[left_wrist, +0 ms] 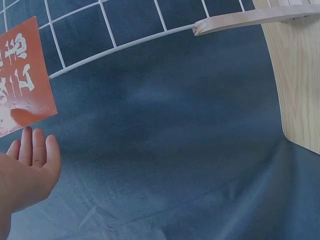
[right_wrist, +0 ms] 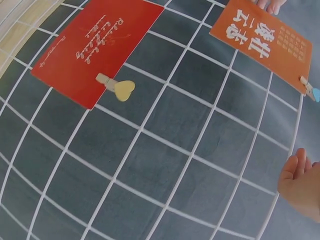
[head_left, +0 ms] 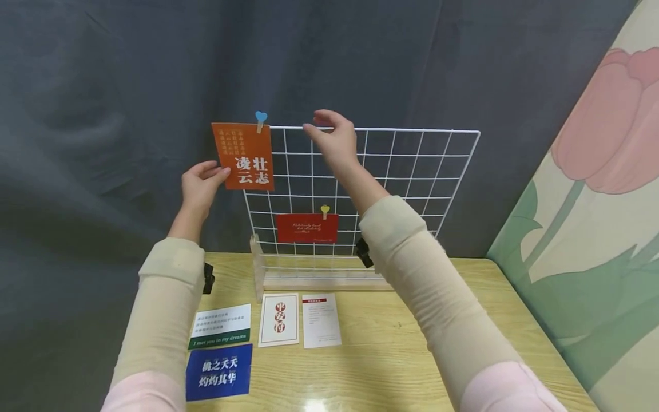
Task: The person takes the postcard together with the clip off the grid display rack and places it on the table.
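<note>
clipped by 1 blue heart-topped clip [head_left: 261, 117] at the upper left corner of the white wire grid [head_left: 396, 155]: orange card [head_left: 246, 149]. at its lower left edge with the left hand [head_left: 199, 183], fingers [left_wrist: 39, 147] relaxed, perhaps touching, though hard to judge from these angles. at the top bar [head_left: 412, 129] with the right hand [head_left: 337, 140], unclenched, holding nothing. lower down, under 1 yellow clip [head_left: 325, 209], a red card [head_left: 307, 232]. on the table [head_left: 391, 343], near the wooden base [head_left: 319, 283], 4 more cards [head_left: 322, 329].
</note>
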Demonstrator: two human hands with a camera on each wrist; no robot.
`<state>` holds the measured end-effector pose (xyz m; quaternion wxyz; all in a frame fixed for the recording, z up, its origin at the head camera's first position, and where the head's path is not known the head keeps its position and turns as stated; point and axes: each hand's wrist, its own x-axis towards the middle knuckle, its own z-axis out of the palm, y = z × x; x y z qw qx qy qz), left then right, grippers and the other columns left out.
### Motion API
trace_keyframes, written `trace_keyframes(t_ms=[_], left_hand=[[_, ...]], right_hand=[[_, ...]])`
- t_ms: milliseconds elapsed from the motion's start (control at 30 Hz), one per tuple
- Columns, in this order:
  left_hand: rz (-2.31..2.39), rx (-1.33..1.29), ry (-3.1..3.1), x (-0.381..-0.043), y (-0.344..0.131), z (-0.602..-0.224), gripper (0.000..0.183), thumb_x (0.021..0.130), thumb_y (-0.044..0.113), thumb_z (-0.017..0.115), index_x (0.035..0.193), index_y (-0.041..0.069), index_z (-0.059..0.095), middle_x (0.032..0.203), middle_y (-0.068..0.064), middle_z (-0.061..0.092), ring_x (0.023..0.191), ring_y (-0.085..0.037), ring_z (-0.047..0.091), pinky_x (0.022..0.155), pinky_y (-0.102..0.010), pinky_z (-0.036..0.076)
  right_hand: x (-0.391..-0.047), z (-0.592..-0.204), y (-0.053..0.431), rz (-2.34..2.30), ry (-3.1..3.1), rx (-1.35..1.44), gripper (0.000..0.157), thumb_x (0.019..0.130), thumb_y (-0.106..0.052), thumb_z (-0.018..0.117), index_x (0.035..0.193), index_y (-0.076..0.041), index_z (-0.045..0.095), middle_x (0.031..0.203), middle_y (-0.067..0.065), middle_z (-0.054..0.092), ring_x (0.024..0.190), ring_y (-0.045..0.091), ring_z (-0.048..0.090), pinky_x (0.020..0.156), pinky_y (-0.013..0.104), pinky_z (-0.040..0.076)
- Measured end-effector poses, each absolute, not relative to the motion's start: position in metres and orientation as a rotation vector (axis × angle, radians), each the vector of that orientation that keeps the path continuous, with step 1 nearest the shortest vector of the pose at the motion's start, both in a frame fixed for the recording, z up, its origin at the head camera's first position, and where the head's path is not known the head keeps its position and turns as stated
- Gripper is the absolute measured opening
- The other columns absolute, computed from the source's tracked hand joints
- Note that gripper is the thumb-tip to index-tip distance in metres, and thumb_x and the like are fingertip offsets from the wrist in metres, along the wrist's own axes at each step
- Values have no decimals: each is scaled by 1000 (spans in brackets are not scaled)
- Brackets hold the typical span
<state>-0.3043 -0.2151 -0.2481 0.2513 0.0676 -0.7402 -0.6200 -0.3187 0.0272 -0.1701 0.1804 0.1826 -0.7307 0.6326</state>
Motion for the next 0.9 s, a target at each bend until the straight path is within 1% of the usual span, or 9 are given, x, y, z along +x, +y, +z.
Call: trace_keyframes(t_ms=[267,500,633,900], left_hand=[[-1684,207,-2002,-305,-210,-247,44,79,14,62,118,-3,48,107,-16,53,94,-17,52,83,-27,41],[-1693,209,-1975,-308,-207,-244,43,79,14,62,116,-3,49,106,-15,53,94,-16,52,82,-27,41],[-1675,223,-1967,-309,-205,-243,42,79,15,62,115,-3,51,105,-15,54,93,-15,52,81,-26,42],[-1638,234,-1970,-311,-197,-243,38,80,14,61,113,-3,53,106,-18,55,90,-15,53,78,-27,44]], right_hand=[[-318,-165,7,1789,-2121,490,36,79,-14,63,113,-5,54,110,6,54,93,14,53,75,21,44],[-319,-163,-8,1783,-2162,463,37,80,-17,63,114,-7,54,109,3,54,101,13,47,77,19,42],[-321,-163,-16,1773,-2178,432,36,79,-18,63,113,-8,55,106,1,55,97,11,49,75,18,43],[-322,-161,-26,1829,-2199,413,37,81,-18,61,115,-8,53,109,2,53,98,12,48,73,20,44]])
